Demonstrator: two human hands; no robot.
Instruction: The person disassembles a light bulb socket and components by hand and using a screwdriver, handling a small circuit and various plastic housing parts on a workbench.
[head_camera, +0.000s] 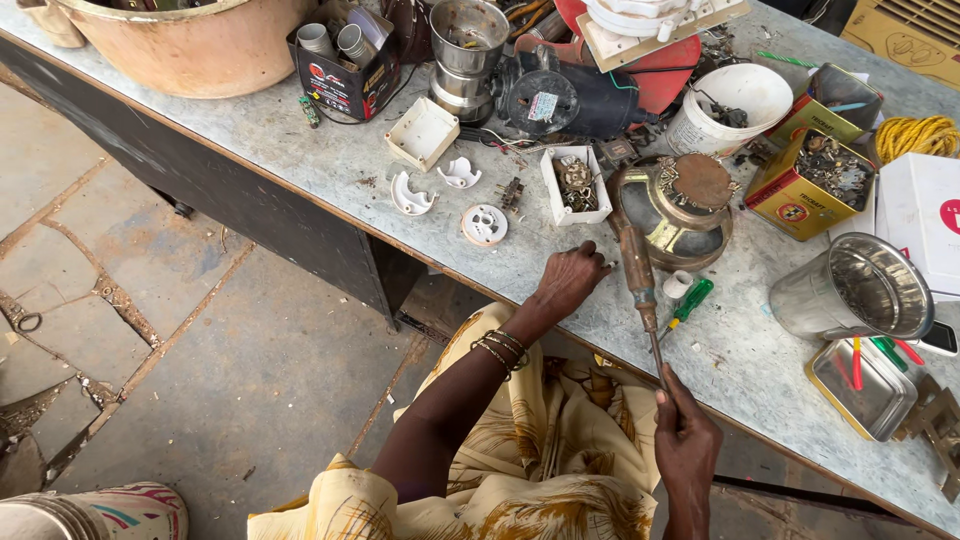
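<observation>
My right hand (688, 440) is clenched around the thin metal end of a long wooden-handled tool (638, 275), whose long axis runs up and slightly left from that grip to its far end against the brass-coloured round housing (683, 212). My left hand (568, 280) rests fingers down on the grey bench (300, 150), grasping nothing. It lies just left of the tool's handle and nearer the housing than my right.
</observation>
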